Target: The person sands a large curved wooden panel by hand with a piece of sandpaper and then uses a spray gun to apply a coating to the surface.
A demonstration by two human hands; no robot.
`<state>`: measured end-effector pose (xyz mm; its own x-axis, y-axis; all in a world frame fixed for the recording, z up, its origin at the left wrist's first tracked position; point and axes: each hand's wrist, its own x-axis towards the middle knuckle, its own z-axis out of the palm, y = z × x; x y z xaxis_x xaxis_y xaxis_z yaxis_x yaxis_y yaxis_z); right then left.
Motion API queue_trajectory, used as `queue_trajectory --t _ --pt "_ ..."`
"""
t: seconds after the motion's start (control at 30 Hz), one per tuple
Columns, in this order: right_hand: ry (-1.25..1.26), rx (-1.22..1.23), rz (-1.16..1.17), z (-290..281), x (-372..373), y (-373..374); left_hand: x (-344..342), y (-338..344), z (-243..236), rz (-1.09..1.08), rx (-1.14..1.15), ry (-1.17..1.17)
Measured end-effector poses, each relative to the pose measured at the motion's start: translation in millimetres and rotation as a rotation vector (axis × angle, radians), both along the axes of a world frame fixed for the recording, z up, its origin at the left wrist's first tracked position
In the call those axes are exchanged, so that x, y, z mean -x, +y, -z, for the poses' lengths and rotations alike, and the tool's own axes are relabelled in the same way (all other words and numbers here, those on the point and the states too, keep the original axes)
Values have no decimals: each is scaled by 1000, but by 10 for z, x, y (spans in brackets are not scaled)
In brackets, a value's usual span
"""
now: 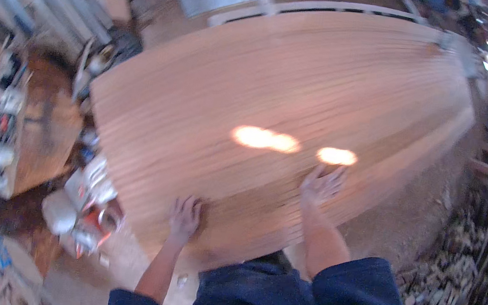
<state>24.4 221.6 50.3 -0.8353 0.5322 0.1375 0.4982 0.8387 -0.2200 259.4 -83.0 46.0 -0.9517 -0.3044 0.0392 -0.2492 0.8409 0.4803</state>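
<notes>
A large ribbed panel of light brown wood (280,82) stretches out in front of me, with bright patches of sunlight on it. My left hand (186,216) rests on its near left part, fingers spread and a dark shadow beside them. Farther right, near the panel's front edge, my right hand (322,186) lies on the wood just below a sunlit patch. Its fingers look apart, with a darker brown area between them. Blur softens both hands, and I make out no tool in either.
At the left stands a brown wooden table (49,123) with clutter along it. White and orange containers (87,211) sit on the floor near the panel's left corner. A heap of wood scraps (452,278) covers the ground at right. Behind the panel runs a white rail (316,8).
</notes>
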Motion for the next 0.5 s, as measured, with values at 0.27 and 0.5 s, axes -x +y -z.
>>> queue_trajectory --t 0.27,0.5 --pt "-11 -150 -2 223 -53 35 -1 -57 96 28 50 136" --pt "19 -147 -54 312 -87 67 -51 -146 -48 49 -172 221"
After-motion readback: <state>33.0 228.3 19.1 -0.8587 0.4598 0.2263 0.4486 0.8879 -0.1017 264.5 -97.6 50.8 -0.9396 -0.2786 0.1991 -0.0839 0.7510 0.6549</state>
